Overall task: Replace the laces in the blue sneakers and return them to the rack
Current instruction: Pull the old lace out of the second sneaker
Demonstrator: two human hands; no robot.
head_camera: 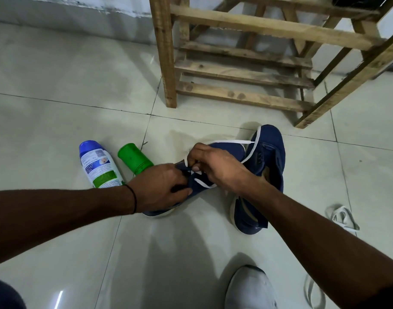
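Two blue sneakers lie on the tiled floor in front of me. The left sneaker is partly under my hands. My left hand grips its upper near the eyelets. My right hand pinches a white lace that is threaded through the eyelets and runs off to the right. The second blue sneaker lies on its side just right of the first, partly behind my right forearm. The wooden rack stands behind the sneakers.
A white spray can with a blue cap and a green bottle lie on the floor left of the sneakers. Loose white laces lie at the right. My white shoe is at the bottom.
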